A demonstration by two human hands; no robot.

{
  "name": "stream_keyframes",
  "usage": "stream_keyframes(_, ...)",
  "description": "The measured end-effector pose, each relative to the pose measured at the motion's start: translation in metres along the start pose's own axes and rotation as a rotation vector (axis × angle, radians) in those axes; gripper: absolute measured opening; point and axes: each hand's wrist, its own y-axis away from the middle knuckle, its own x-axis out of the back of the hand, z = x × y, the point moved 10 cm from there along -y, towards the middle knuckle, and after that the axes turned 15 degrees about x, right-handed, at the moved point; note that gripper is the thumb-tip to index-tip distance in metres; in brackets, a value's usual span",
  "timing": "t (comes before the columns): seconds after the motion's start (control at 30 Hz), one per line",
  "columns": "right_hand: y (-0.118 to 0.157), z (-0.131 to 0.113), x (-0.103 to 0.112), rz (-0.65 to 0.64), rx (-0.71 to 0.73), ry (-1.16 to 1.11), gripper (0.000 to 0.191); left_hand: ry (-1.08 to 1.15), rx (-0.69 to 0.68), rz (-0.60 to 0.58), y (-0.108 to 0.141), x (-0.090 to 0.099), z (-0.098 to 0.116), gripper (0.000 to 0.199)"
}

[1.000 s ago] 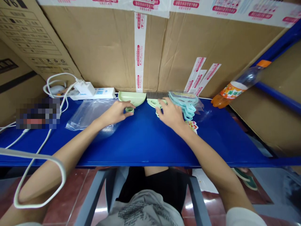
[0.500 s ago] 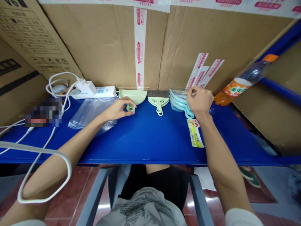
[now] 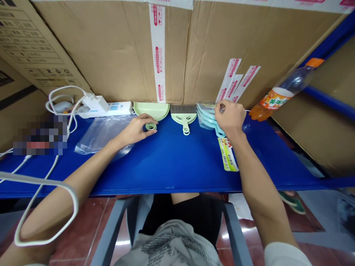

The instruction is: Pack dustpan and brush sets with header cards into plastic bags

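A light green dustpan [image 3: 151, 108] lies at the back of the blue table, against the cardboard. My left hand [image 3: 137, 130] has its thumb and fingers curled round the dustpan's hollow handle end [image 3: 151, 126]. To its right rests a matching green hand brush [image 3: 184, 119] with dark bristles. Farther right are stacked light blue dustpan-and-brush pieces [image 3: 208, 117] in clear plastic. My right hand [image 3: 230, 115] is closed at their right side, thumb and forefinger pinched together; what they hold, if anything, is hidden. Below it lies a yellow-green printed card [image 3: 228, 155].
Clear plastic bags [image 3: 101, 135] lie under and beside my left forearm. A white power strip [image 3: 120, 108] with cables is behind them. A white cable loops over my left arm. An orange drink bottle [image 3: 280, 98] leans at the right; tall cardboard [image 3: 116, 51] stands along the back.
The whole view has shifted slightly, so things appear a little to the left. Both hands keep nearly the same places and grips; nothing else has visibly moved.
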Motion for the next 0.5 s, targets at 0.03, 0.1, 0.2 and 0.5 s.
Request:
stream_keyframes(0.03,0.0,0.0,-0.001,-0.005,-0.002,-0.001,0.038,0.002,0.008,0.0,-0.001,0.0,-0.002,0.042)
stream_keyframes(0.1,0.001,-0.009,-0.004,-0.025,0.039,-0.024,0.038,-0.013,0.016,-0.014,-0.001,-0.002,-0.003,0.046)
stream_keyframes(0.2,0.008,-0.05,-0.018,-0.122,0.277,-0.149,0.037,-0.078,0.019,-0.001,0.0,-0.001,-0.001,0.05)
stream_keyframes(0.5,0.054,-0.133,-0.058,-0.504,0.73,-0.161,0.037,-0.169,0.002,0.03,0.003,-0.001,0.004,0.053)
